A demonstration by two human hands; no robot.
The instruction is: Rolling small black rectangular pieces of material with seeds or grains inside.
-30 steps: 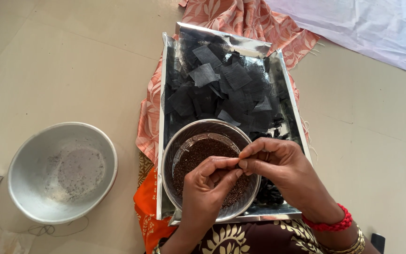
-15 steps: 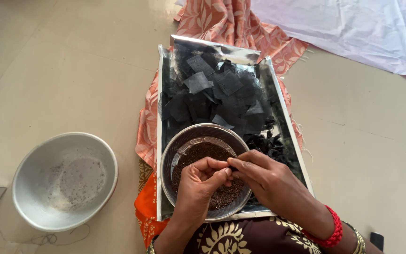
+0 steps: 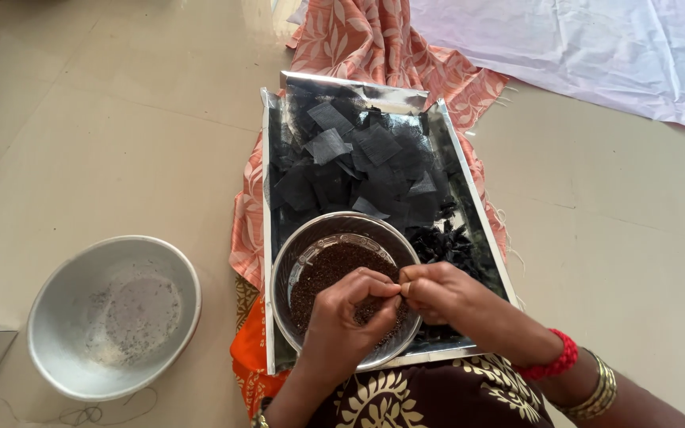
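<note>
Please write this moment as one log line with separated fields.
left hand: fingertips pinched over steel bowl of brown grains | right hand: pinched, meeting left | tray: black squares

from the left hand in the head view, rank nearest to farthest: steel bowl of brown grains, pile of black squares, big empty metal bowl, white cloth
1. Steel bowl of brown grains: directly under the left hand.
2. Pile of black squares: just beyond, on the shiny tray.
3. Big empty metal bowl: off to the left on the floor.
4. White cloth: far upper right.

Two hands [image 3: 350, 317] [image 3: 438, 293]; two metal bowls [image 3: 299, 246] [image 3: 57, 293]; one tray [image 3: 266, 198]; many black squares [image 3: 374, 147].
</note>
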